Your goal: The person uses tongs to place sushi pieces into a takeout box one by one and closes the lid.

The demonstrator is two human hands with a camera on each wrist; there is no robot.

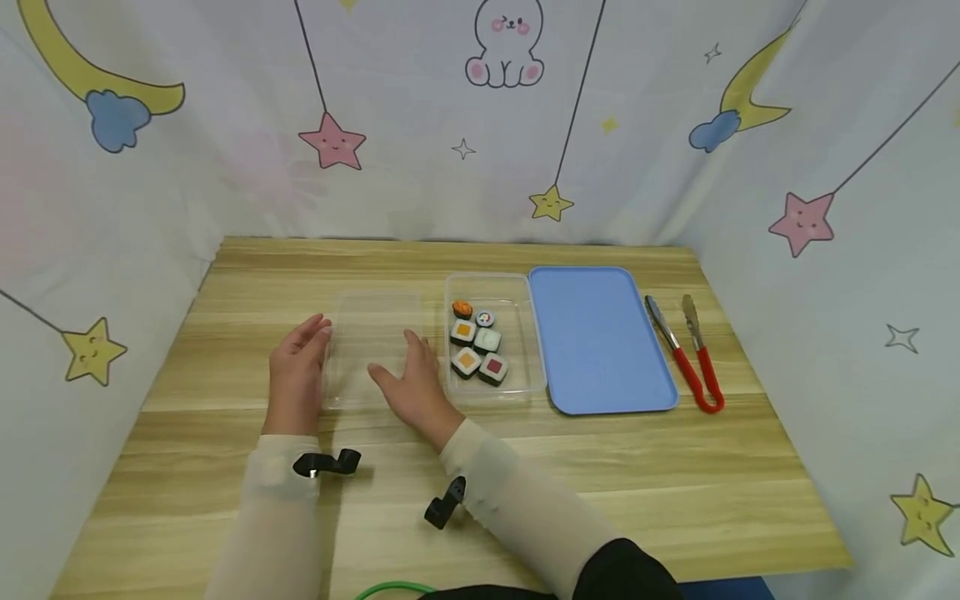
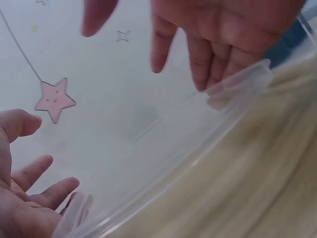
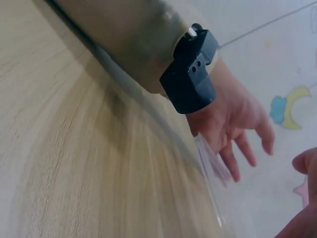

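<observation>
A clear plastic lid (image 1: 367,354) lies on the wooden table between my two hands, and its thin raised rim (image 2: 183,163) runs across the left wrist view. My left hand (image 1: 296,371) is at the lid's left edge, fingers fairly straight; in the right wrist view this left hand (image 3: 233,124) reaches past the lid's corner. Over the lid's right side is my right hand (image 1: 416,392), thumb and fingers spread. Whether either hand touches the rim is hard to tell. To the right, a clear plastic box (image 1: 525,387) holds several sushi pieces (image 1: 466,362).
Against the box's right side lies a blue tray (image 1: 607,342). Tongs with red handles (image 1: 686,375) rest beyond it, spread apart. A patterned curtain (image 1: 420,192) stands behind the table (image 1: 637,500). A green loop (image 1: 393,587) shows at the near edge.
</observation>
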